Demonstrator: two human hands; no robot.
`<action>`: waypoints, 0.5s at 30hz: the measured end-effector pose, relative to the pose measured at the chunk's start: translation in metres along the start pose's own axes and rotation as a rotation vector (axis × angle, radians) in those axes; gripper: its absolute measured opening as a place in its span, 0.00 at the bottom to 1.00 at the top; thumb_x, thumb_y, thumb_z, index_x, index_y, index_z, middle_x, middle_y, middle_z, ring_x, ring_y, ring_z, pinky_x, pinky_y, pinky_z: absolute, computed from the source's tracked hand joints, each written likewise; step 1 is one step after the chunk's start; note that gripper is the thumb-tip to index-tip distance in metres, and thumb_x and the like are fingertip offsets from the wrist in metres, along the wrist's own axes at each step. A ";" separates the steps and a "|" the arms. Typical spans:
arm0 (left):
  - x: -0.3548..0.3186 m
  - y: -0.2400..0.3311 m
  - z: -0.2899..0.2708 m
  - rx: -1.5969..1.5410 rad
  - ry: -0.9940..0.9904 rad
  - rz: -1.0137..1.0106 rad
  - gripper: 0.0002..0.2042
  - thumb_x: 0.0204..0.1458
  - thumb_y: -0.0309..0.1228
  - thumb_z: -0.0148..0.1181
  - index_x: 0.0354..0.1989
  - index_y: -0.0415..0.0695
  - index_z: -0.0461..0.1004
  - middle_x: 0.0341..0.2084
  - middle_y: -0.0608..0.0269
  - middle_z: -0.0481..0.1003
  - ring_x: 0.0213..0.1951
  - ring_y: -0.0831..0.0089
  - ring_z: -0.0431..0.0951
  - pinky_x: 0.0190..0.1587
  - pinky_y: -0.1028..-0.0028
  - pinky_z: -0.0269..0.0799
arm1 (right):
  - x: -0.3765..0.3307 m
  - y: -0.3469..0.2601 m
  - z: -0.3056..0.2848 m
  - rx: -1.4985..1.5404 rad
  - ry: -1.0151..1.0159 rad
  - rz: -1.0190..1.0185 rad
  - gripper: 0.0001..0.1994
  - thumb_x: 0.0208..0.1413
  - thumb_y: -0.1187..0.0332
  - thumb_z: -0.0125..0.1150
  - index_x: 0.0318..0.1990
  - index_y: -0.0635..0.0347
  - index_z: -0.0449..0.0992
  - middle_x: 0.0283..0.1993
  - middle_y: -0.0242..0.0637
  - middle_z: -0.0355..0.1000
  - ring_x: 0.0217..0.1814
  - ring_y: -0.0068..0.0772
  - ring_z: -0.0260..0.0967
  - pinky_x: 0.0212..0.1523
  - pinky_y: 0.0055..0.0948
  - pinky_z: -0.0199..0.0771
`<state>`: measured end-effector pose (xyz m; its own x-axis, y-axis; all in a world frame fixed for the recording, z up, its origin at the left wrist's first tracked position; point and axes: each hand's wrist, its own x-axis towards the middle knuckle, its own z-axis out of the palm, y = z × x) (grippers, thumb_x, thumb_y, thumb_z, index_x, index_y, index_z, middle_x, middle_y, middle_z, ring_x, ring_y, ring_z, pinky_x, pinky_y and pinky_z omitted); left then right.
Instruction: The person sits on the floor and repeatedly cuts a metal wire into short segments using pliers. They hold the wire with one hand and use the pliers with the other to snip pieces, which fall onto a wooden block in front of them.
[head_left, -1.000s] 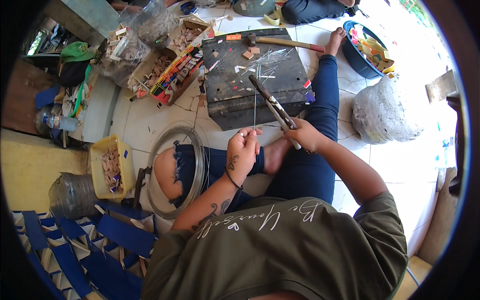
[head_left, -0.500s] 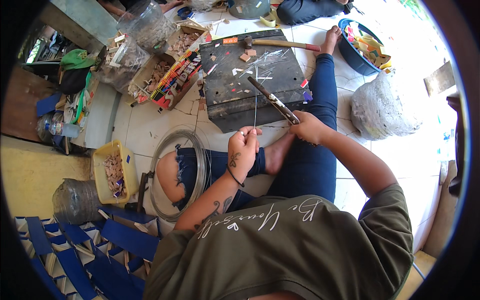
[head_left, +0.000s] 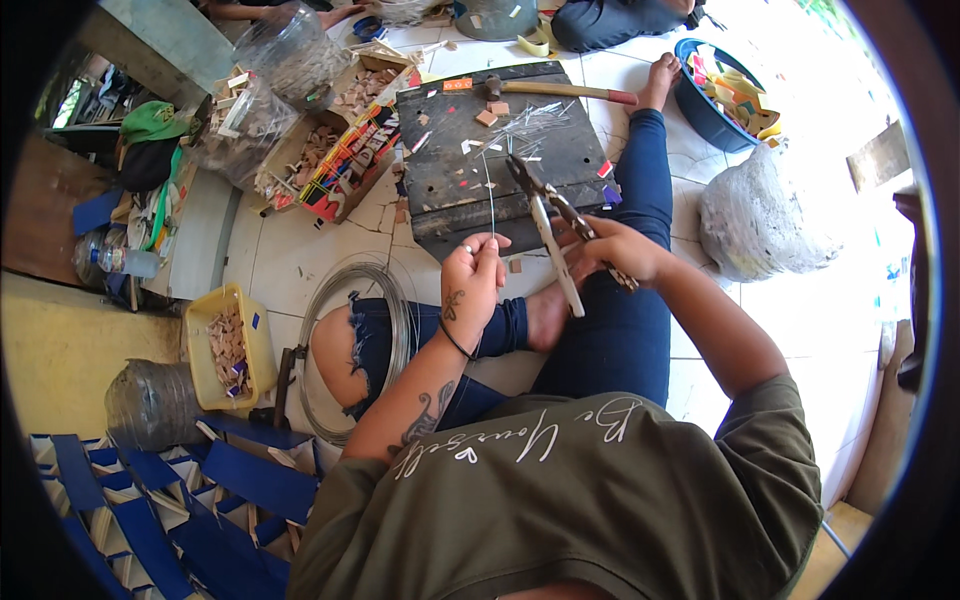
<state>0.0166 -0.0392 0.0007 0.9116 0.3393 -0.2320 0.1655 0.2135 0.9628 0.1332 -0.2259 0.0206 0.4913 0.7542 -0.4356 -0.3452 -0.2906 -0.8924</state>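
My left hand point(head_left: 472, 270) is closed, pinching a thin straight wire point(head_left: 490, 195) that points up and away over the black block point(head_left: 450, 200). In my right hand point(head_left: 622, 250) is a pair of long-handled pliers point(head_left: 550, 220), worn and dark, with one pale handle. Their handles are spread apart and the dark head is over the block, to the right of the wire and apart from it. Several short cut wires point(head_left: 535, 125) lie scattered on the block. A hammer point(head_left: 560, 90) with a wooden handle rests along its far edge, next to small brown pieces point(head_left: 487, 117).
A coil of wire point(head_left: 320, 350) lies by my left knee. Left of it stands a yellow bin point(head_left: 262, 340) of small wooden pieces. A printed carton point(head_left: 375, 150) of such pieces is beyond. To the right are a blue tub point(head_left: 700, 110) and a wrapped bundle point(head_left: 750, 215). Blue-and-wood parts point(head_left: 270, 475) fill the lower left.
The pliers' handles have spread apart, their head shifting slightly right. My left hand has moved a little left and away from me, carrying the wire left.
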 end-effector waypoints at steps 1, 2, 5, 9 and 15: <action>0.002 0.002 -0.001 0.004 -0.003 0.020 0.11 0.59 0.31 0.43 0.35 0.38 0.71 0.11 0.73 0.63 0.11 0.88 0.56 0.13 0.84 0.50 | -0.004 0.000 0.000 0.063 -0.104 0.047 0.34 0.39 0.75 0.49 0.61 0.66 0.54 0.53 0.46 0.64 0.50 0.36 0.67 0.51 0.28 0.65; 0.004 0.004 -0.001 0.000 -0.011 0.020 0.10 0.59 0.31 0.43 0.35 0.39 0.71 0.11 0.73 0.63 0.11 0.88 0.55 0.13 0.83 0.50 | -0.008 0.002 0.003 0.138 -0.146 0.029 0.35 0.38 0.76 0.48 0.61 0.66 0.54 0.54 0.46 0.64 0.50 0.35 0.66 0.51 0.28 0.65; 0.005 0.007 -0.002 0.000 0.005 -0.003 0.10 0.59 0.31 0.43 0.35 0.39 0.71 0.11 0.72 0.63 0.11 0.88 0.55 0.13 0.84 0.50 | -0.018 0.007 0.014 0.246 -0.217 -0.010 0.35 0.35 0.77 0.46 0.60 0.67 0.55 0.54 0.45 0.64 0.52 0.34 0.64 0.51 0.27 0.64; 0.005 0.008 0.000 0.027 -0.006 -0.010 0.10 0.59 0.30 0.43 0.36 0.38 0.70 0.11 0.72 0.62 0.11 0.88 0.56 0.13 0.85 0.50 | -0.024 0.006 0.020 0.146 -0.177 -0.067 0.35 0.33 0.78 0.46 0.58 0.66 0.56 0.53 0.43 0.64 0.52 0.32 0.63 0.51 0.26 0.63; 0.005 0.011 -0.001 0.089 -0.033 -0.008 0.10 0.59 0.30 0.43 0.36 0.38 0.70 0.11 0.72 0.62 0.11 0.88 0.56 0.13 0.86 0.51 | -0.021 0.010 0.012 -0.075 -0.106 -0.082 0.30 0.38 0.75 0.50 0.56 0.64 0.61 0.43 0.40 0.67 0.46 0.27 0.64 0.45 0.24 0.66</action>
<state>0.0226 -0.0343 0.0095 0.9216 0.3076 -0.2368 0.2048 0.1330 0.9697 0.1100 -0.2378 0.0223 0.4269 0.8340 -0.3495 -0.2451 -0.2653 -0.9325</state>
